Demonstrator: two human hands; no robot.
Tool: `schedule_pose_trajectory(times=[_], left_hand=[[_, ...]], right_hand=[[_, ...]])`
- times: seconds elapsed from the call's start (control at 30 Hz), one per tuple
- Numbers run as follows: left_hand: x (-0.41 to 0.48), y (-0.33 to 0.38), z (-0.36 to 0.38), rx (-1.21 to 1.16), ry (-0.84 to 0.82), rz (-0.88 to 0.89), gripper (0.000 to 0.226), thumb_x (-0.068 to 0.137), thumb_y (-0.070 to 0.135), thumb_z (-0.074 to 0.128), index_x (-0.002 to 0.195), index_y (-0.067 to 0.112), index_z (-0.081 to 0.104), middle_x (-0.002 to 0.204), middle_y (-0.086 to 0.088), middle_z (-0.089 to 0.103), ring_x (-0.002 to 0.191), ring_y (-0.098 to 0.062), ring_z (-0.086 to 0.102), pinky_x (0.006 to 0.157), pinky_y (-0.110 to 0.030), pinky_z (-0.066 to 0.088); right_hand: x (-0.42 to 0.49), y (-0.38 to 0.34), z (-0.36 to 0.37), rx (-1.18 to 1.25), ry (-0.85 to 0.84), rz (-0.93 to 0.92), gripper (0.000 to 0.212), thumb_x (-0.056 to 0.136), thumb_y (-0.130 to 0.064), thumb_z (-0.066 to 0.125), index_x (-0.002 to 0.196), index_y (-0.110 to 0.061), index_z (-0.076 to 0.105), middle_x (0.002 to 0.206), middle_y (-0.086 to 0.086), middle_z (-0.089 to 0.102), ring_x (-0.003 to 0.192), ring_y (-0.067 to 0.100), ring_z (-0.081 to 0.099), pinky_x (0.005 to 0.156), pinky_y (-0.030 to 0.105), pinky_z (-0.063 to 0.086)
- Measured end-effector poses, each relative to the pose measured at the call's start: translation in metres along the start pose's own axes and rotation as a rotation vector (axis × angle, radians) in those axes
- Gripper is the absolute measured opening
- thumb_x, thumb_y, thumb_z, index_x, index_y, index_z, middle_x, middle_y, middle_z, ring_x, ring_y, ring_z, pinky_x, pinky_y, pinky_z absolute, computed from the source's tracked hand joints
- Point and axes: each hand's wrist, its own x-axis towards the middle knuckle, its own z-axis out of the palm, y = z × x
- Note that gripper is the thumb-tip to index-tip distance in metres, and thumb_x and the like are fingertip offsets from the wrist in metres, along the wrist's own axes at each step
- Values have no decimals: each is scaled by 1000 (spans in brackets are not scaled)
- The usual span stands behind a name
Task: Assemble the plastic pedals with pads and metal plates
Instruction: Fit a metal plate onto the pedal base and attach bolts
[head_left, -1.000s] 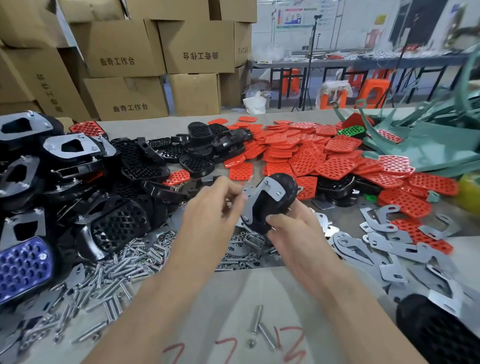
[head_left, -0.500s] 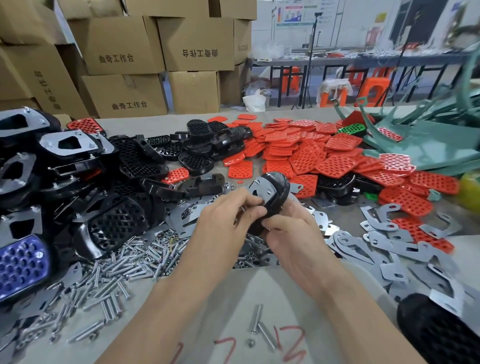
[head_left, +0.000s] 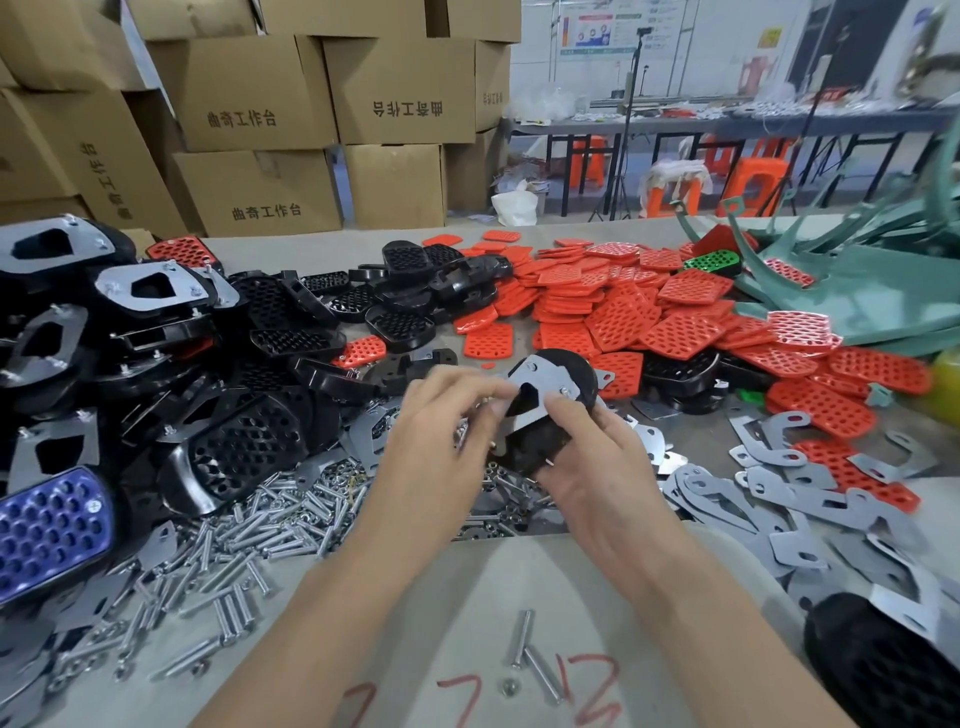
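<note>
A black plastic pedal (head_left: 574, 376) with a grey metal plate (head_left: 540, 384) on its underside is held tilted above the table. My right hand (head_left: 587, 457) grips the pedal from below, thumb on the plate's lower edge. My left hand (head_left: 441, 431) has its fingertips curled against the plate's left edge; whether they pinch a small part there is hidden. Red perforated pads (head_left: 623, 322) lie heaped behind. Loose metal plates (head_left: 769, 488) spread at the right. Bolts (head_left: 249, 540) are scattered at the left.
Assembled pedals with plates (head_left: 150, 291) and bare black pedals (head_left: 244, 441) pile up at the left, with a blue-padded one (head_left: 47, 530). Two bolts and a nut (head_left: 524, 654) lie near the front edge. Green metal frames (head_left: 852, 291) occupy the far right. Cardboard boxes (head_left: 260, 130) stand behind.
The pedal has tipped so its plate faces me more. My left hand's fingers moved onto the plate's left edge, and my right thumb shifted up onto the plate.
</note>
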Motion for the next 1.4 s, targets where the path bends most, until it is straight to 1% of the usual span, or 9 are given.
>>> schedule_pose_trajectory(times=[0.2, 0.37, 0.5, 0.63, 0.73, 0.87, 1.03, 1.13, 1.4], left_hand=[[-4, -8, -14, -234, -19, -280, 17, 101, 30, 56, 104, 39, 71, 97, 18, 68, 79, -7, 59, 66, -23, 51], [-5, -10, -12, -139, -123, -295, 16, 99, 35, 58, 110, 44, 67, 98, 23, 64, 83, 2, 59, 67, -11, 42], [-1, -9, -10, -281, -89, -410, 10, 97, 23, 64, 99, 32, 67, 84, 23, 70, 63, 5, 62, 61, -8, 44], [3, -11, -13, -463, -65, -518, 11, 96, 16, 65, 98, 23, 72, 85, 5, 75, 66, -7, 67, 74, -26, 58], [4, -12, -15, -591, -75, -570, 11, 96, 12, 65, 99, 17, 74, 74, 4, 72, 67, -9, 66, 76, -33, 56], [6, -13, -17, -614, -61, -568, 13, 95, 9, 66, 95, 17, 76, 71, 3, 69, 67, -10, 64, 74, -28, 59], [-2, -8, -13, -581, -153, -548, 14, 96, 9, 64, 99, 15, 77, 70, 3, 70, 68, -9, 65, 71, -24, 59], [-3, -8, -13, -588, -170, -530, 14, 96, 13, 65, 101, 17, 77, 74, 4, 69, 72, -9, 65, 78, -29, 60], [-11, -2, -2, -528, -130, -495, 16, 96, 17, 65, 98, 26, 78, 80, 2, 67, 67, -8, 59, 68, -29, 52]], right_hand=[[1, -6, 2, 6, 111, 36, 16, 102, -3, 52, 107, 1, 67, 81, 11, 73, 73, 21, 70, 64, 34, 61], [2, -8, 4, 2, 169, 85, 24, 99, -1, 54, 118, 11, 63, 111, 33, 67, 98, 39, 63, 86, 51, 60], [0, -7, 4, -28, 156, 101, 25, 99, 0, 52, 120, 10, 62, 116, 34, 69, 98, 40, 63, 84, 53, 57], [-1, -8, 6, -18, 152, 102, 29, 99, 0, 51, 124, 15, 58, 113, 35, 65, 97, 40, 58, 82, 50, 55], [-2, -9, 7, -8, 146, 91, 31, 99, 1, 51, 125, 17, 56, 117, 40, 64, 96, 41, 61, 85, 52, 54], [-1, -8, 4, 11, 115, 87, 29, 99, 1, 51, 122, 17, 58, 112, 44, 58, 98, 41, 55, 91, 56, 55], [-1, -8, -2, 30, 52, 55, 17, 100, 0, 52, 110, 3, 66, 102, 20, 75, 92, 31, 73, 78, 40, 63], [-1, -8, -3, 55, 44, 45, 17, 99, 0, 53, 112, 2, 64, 107, 22, 74, 95, 32, 73, 80, 41, 63], [-1, -10, -6, 26, 45, 63, 23, 99, -5, 54, 119, -4, 64, 109, 15, 77, 94, 26, 75, 77, 49, 56]])
